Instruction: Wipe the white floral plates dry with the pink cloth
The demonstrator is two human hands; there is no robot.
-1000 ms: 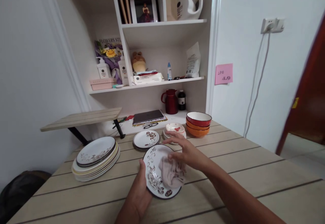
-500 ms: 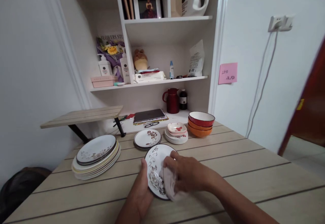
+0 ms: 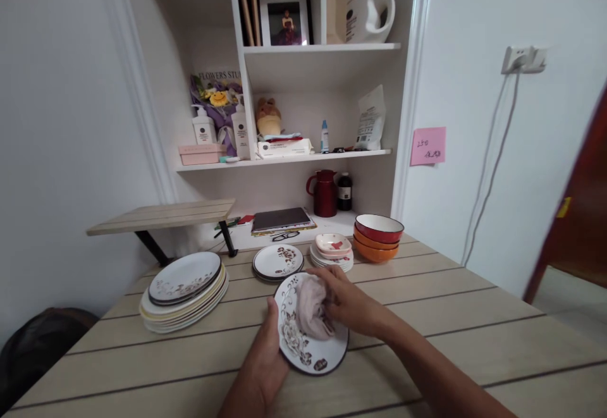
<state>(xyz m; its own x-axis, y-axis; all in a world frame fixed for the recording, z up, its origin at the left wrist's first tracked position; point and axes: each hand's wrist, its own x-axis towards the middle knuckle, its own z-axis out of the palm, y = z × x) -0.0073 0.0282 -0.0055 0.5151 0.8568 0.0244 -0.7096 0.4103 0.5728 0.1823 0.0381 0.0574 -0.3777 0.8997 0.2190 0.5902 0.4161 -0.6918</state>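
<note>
Shifted upward since a moment ago, the right hand (image 3: 348, 304) grips a bunched pink cloth (image 3: 310, 317) against the plate (image 3: 318, 351), lower centre; the left hand (image 3: 268, 358) clasps its rim, fingers hidden underneath.

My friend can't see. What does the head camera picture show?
A left hand holds a flowered plate over a wooden table while the right hand presses a pink cloth on it. Behind sit stacked plates and bowls.
</note>
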